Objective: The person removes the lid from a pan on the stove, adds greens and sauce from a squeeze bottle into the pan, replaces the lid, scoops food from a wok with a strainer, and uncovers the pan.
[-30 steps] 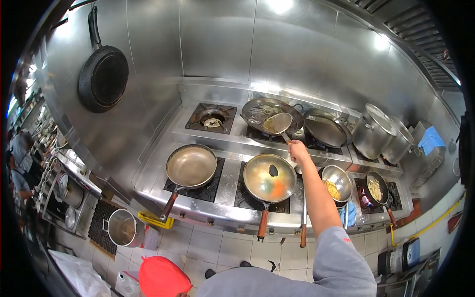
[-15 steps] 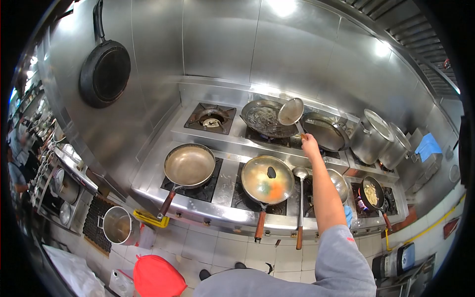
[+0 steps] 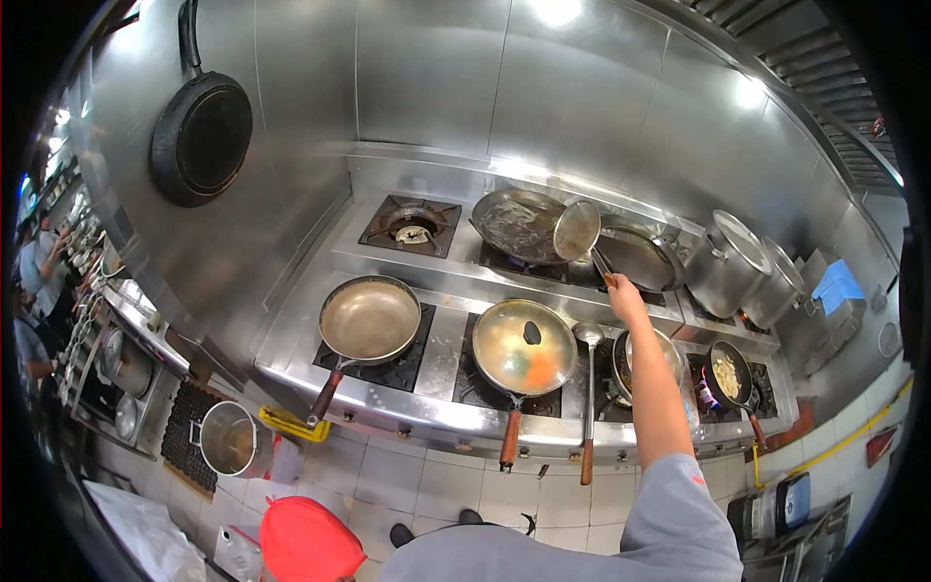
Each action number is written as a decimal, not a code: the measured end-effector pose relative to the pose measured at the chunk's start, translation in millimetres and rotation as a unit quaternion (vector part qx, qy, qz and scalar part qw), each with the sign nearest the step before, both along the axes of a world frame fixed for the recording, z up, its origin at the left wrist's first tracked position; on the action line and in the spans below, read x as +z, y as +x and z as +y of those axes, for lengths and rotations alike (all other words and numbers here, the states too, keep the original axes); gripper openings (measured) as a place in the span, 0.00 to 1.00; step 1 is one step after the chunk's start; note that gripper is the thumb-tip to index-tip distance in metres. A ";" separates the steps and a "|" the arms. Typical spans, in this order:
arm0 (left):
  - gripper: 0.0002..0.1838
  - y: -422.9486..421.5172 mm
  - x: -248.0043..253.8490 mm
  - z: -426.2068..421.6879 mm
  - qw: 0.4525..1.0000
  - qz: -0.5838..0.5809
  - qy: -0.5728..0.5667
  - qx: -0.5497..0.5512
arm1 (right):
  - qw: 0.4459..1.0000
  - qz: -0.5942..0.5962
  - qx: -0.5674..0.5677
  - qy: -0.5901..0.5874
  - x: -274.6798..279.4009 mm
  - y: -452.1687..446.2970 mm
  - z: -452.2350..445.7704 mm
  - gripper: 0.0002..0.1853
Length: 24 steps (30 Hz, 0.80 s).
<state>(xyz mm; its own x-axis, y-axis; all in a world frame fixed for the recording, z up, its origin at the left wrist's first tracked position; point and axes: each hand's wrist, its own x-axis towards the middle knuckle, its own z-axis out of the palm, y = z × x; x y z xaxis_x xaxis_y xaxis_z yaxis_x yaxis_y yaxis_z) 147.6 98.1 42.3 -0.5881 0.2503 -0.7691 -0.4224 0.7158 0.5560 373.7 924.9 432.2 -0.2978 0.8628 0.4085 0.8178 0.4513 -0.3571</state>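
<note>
My right hand point(image 3: 624, 291) is closed around the handle of a round mesh strainer point(image 3: 578, 230), its arm stretched across the stove. The strainer head hangs tilted over the right rim of a wide wok point(image 3: 514, 215) on a back burner, with liquid in the wok. Just right of it rests a second dark wok point(image 3: 635, 257). Under my forearm sits a metal pan point(image 3: 669, 354), partly hidden. A long ladle point(image 3: 589, 388) lies on the stove left of my arm. My left hand is out of view.
Front burners hold a wooden-handled pan point(image 3: 370, 318) and a lidded pan point(image 3: 524, 351) with orange and green food. A small frying pan point(image 3: 727, 373) with pale food sits right, near tall pots point(image 3: 727, 267). Below are a bucket point(image 3: 229, 441) and red cap-like cloth point(image 3: 305, 543).
My right hand has shifted right and slightly down, drawing the strainer toward the wok's right rim. More of the pan beneath my forearm shows on its left side.
</note>
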 end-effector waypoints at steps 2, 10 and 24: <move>0.18 0.7 0.4 -1.6 1.000 0.000 -0.001 0.001 | 0.996 0.055 0.019 -0.061 -10.7 -3.9 0.3 0.21; 0.18 -0.7 2.1 -8.5 1.000 0.010 0.002 0.010 | 0.938 0.286 0.037 -0.194 6.5 -38.4 -38.8 0.22; 0.18 17.0 24.1 -28.7 0.998 0.018 -0.020 0.056 | 0.982 0.040 -0.140 -0.122 30.5 -50.2 5.1 0.16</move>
